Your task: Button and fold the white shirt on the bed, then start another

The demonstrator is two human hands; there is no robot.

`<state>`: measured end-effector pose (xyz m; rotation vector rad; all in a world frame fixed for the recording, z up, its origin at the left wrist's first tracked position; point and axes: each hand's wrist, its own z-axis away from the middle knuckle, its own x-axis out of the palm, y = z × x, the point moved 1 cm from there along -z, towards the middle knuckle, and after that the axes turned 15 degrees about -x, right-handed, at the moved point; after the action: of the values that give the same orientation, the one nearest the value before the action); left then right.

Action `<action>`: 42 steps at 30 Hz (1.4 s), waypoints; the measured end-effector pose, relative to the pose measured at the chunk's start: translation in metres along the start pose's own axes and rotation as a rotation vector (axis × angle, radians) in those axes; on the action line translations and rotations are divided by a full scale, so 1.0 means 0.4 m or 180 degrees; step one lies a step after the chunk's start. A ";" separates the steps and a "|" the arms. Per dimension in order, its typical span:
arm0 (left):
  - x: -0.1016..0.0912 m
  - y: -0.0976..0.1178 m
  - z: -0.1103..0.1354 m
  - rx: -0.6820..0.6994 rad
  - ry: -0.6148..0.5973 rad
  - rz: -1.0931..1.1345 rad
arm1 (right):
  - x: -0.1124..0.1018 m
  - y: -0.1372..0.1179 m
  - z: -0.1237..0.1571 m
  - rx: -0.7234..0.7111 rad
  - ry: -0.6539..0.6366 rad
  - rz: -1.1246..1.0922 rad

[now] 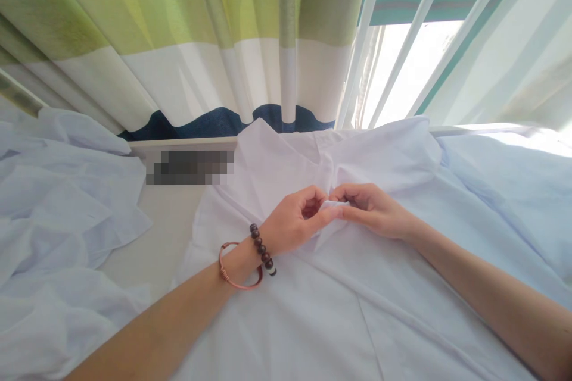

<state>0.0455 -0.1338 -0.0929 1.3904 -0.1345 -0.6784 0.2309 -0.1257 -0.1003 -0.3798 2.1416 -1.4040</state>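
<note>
Fabric of a white garment (286,309) is gathered at the meeting fingertips of two bare hands, the left hand (290,223) and the right hand (379,211) – both curled, each pinching the same small fold between thumb and fingers. The garment lies spread under both hands and forearms, reaching beyond the fingertips and back toward the wearer, with creases running out from beneath the wrists. A dark beaded bracelet (259,242) circles the left wrist, and a copper-coloured bangle (224,274) hangs just behind it. Well to the left of the left hand, rumpled white cloth (67,220) lies on a pale surface (165,214); nearer that hand, beyond it, sits a dark patch (190,166), too pixelated to identify. Ahead of the hands hangs a green, white and dark blue curtain (187,41) – and beyond the right hand, slanting white bars (410,36) cross a teal window frame (402,3).
</note>
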 end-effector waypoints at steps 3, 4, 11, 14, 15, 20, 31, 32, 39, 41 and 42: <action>0.005 0.002 0.006 0.0061 0.0175 -0.0509 | 0.001 -0.002 0.001 0.0012 -0.0024 -0.0042; 0.007 0.002 0.007 0.0092 0.0242 -0.0657 | 0.001 -0.002 0.001 0.0013 -0.0037 -0.0043; 0.018 0.002 0.012 0.0369 0.0694 -0.1826 | 0.002 -0.007 0.001 -0.0001 -0.0091 0.0132; 0.020 -0.002 0.012 0.0449 0.0759 -0.2123 | 0.003 -0.009 0.000 -0.0019 -0.0082 0.0153; 0.020 -0.003 0.012 0.0484 0.0761 -0.2167 | 0.003 -0.010 0.000 -0.0013 -0.0084 0.0150; 0.013 -0.002 0.012 0.0610 0.0633 -0.2203 | 0.003 -0.008 -0.001 -0.0004 -0.0109 0.0072; 0.006 -0.006 0.009 0.0580 0.0477 -0.1817 | -0.001 -0.007 0.003 0.0043 -0.0127 0.0026; 0.007 -0.006 0.010 0.0576 0.0479 -0.1820 | 0.000 -0.006 0.002 0.0037 -0.0121 0.0023; 0.013 -0.002 0.016 0.0864 0.0754 -0.1944 | 0.003 -0.007 0.001 0.0071 -0.0091 -0.0309; 0.013 -0.002 0.017 0.0849 0.0726 -0.1889 | 0.002 -0.008 0.001 0.0066 -0.0108 -0.0280; 0.012 -0.001 0.017 0.0831 0.0685 -0.1868 | 0.002 -0.008 0.002 0.0059 -0.0110 -0.0243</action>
<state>0.0460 -0.1422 -0.0935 1.7641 0.3839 -1.0111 0.2303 -0.1280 -0.0977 -0.4799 2.1048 -1.4478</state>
